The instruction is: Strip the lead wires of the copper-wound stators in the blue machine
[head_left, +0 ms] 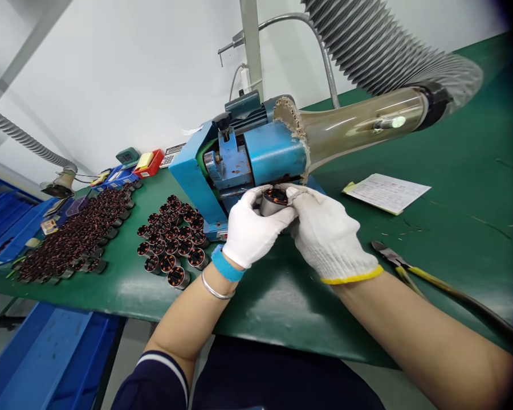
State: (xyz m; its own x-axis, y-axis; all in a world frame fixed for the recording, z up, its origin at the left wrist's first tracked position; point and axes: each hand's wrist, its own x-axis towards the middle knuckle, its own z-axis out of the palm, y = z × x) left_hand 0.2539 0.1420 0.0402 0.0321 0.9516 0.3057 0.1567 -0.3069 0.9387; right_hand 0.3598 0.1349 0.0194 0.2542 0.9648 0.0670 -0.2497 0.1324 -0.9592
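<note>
Just in front of the blue grinding machine [276,151], a motor stator [275,202] with a grey metal shell and copper windings is held between both hands. My left hand [253,230], in a thin white glove, closes round its left and near side. My right hand [325,228], in a knitted white glove with a yellow cuff, grips its right side with the fingers at the rim. The underside of the stator is hidden by the gloves. Left of the machine stands a group of several similar stators [177,277] on the green table [277,313].
Pliers [395,259] with yellow handles and a written paper sheet [387,192] lie to the right. A clear duct [359,122] runs from the machine to a grey hose [367,42]. Farther left are many wound parts [81,228], a red box [149,165] and blue bins [47,353].
</note>
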